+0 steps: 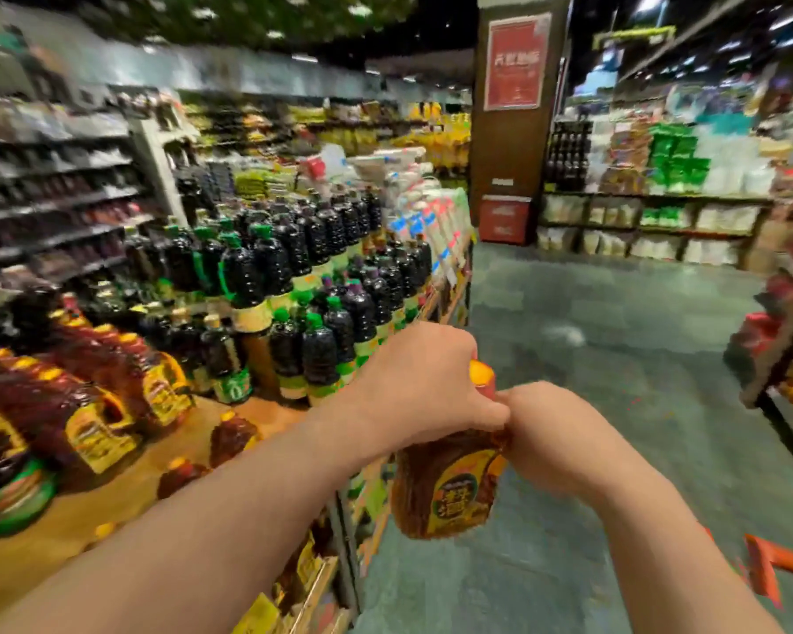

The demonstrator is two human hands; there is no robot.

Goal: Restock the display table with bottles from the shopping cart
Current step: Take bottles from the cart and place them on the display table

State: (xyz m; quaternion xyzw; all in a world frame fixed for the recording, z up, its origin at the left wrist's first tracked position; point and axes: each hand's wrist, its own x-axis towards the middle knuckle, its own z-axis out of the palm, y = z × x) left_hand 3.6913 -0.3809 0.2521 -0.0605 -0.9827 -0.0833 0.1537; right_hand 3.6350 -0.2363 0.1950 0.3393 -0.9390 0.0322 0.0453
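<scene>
Both the left hand point(424, 382) and right hand point(555, 432) grip the amber bottle point(447, 489) at centre frame; best set it upright on the display table point(124, 487), lower left

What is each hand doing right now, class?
Left hand: closed around the neck of the amber bottle.
Right hand: closed on the same bottle's shoulder.

Bottle held over aisle beside display table.
Both hands, left point(424, 382) and right point(552, 439), gripped an amber bottle point(447, 491) by its neck, yellow cap point(480, 372) up. The table point(124, 491) at left carried dark green-capped bottles point(266, 267) and red-brown jugs point(88, 404). An orange cart edge point(765, 569) showed lower right.
</scene>
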